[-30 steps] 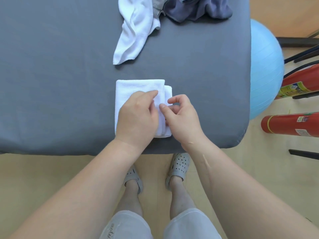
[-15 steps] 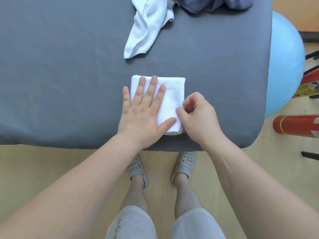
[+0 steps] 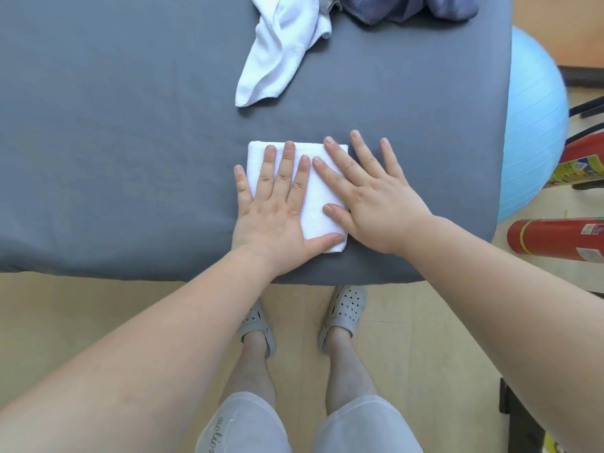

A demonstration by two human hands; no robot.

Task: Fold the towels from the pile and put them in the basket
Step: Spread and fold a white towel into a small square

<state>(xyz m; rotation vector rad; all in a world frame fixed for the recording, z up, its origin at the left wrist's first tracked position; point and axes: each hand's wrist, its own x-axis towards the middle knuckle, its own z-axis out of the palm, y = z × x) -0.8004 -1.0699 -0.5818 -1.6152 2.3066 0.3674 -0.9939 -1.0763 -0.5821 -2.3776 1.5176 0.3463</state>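
Two hands, left hand [image 3: 273, 212], right hand [image 3: 376, 197], flat on one folded towel [image 3: 318, 204]

A grey-covered desk [image 3: 114, 158] fills the upper half. Pale beige floor [image 3: 98, 305] spreads below it, evenly lit. At 3 o'clock sits a light-blue exercise ball [image 3: 532, 125] and, just beyond it, two red fire extinguishers — one lying flat [image 3: 555, 237], one tilted [image 3: 585, 152].

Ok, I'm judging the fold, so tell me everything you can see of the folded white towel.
The folded towel is a white terry-looking rectangle, edges fairly even, lying flat near the front edge of the grey table. The left hand and right hand press on it with flat, spread fingers, covering much of it.
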